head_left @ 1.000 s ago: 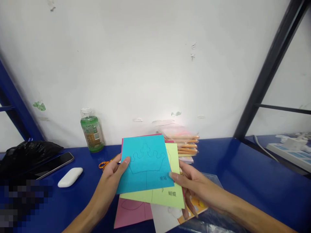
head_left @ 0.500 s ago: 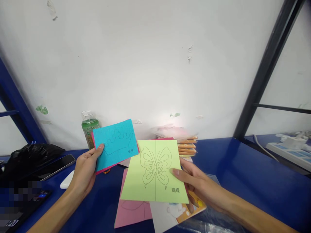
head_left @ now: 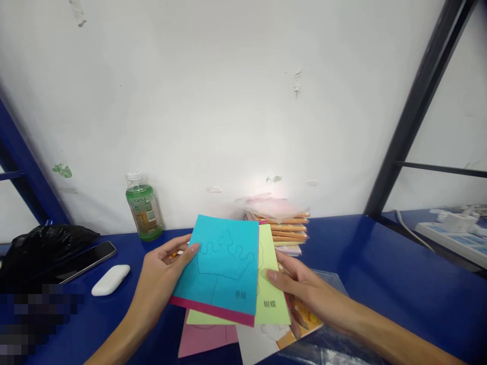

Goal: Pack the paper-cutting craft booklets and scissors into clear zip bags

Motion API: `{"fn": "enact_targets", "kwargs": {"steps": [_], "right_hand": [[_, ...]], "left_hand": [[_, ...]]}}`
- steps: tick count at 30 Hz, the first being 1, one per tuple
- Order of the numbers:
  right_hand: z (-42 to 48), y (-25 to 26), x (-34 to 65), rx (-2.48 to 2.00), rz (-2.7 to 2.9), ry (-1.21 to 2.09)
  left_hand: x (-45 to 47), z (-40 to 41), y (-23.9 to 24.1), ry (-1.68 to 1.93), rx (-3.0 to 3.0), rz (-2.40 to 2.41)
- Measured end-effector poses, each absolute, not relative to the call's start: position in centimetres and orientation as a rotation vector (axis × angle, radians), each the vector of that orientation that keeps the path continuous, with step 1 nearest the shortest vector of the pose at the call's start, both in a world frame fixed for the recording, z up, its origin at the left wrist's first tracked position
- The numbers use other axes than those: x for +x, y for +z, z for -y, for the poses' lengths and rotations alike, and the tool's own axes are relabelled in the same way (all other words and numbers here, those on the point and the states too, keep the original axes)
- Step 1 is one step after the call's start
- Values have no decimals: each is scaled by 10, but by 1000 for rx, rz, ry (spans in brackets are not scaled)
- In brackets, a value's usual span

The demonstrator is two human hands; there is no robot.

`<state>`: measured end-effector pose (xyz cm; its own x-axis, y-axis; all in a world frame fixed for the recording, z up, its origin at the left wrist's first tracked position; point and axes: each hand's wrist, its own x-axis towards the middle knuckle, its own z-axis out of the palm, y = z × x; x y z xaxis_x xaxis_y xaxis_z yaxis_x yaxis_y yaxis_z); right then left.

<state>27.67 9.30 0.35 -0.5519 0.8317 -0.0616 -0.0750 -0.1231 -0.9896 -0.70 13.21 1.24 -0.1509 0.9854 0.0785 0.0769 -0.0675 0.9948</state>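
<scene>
Risk: turquoise paper card with a crown outline (head_left: 224, 268) could slide off the magenta paper sheet (head_left: 213, 310) under it, I think; I only pinch one edge.
Card vs grip: mid-view, above the blue table (head_left: 380, 274); my left hand (head_left: 160, 274) clamps its 9 o'clock edge, thumb on top.
Right hand (head_left: 304, 289): at 3 o'clock, thumb pinning the yellow-green paper sheet (head_left: 272, 284) tucked beneath the card.
Around: pink paper sheet (head_left: 201, 339) at 6 o'clock, orange pack pile (head_left: 289, 230) at 12, green plastic bottle (head_left: 143, 210) at 10.

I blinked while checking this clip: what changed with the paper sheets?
The left hand swung the blue sheet, pink sheet beneath it, back rightward over the green sheet held by the right hand. Nothing released. The bottle, phone and white case stayed put.
</scene>
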Motion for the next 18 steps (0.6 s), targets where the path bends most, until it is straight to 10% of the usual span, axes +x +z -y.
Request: {"fn": "enact_targets", "kwargs": {"steps": [18], "right_hand": [[-96, 1, 276, -942, 1503, 1698]], "left_hand": [[-21, -141, 14, 1562, 1147, -1437]]}}
